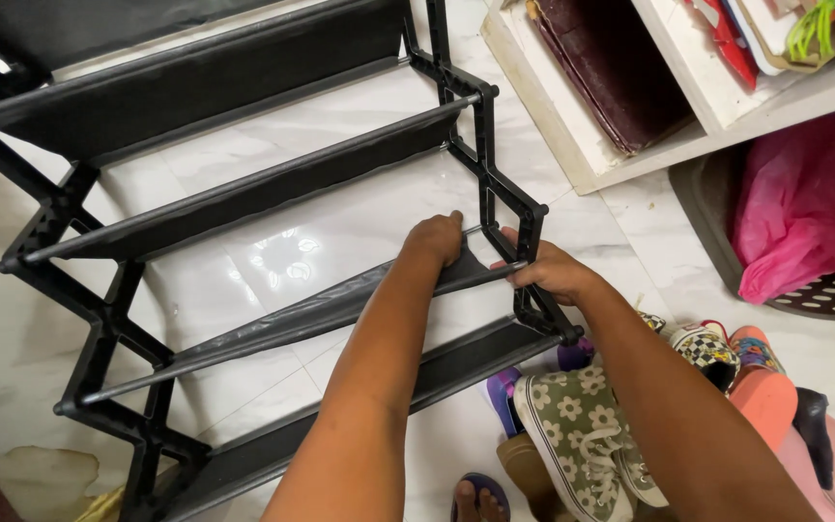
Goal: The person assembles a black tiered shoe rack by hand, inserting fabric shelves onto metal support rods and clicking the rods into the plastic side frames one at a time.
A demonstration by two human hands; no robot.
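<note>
Head view: fabric-tiered black plastic rack [273, 184]

Both forearms bare, no sleeves; left hand [434, 239], right hand [550, 272] without rings or gloves.

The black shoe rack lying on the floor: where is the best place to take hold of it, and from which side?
Grip the shoe rack at its near end, on the bare metal rod beside the zigzag plastic side frame, coming from above. The rod is thin enough to wrap, and the fabric shelves sag. The left hand and right hand already sit there.
</note>
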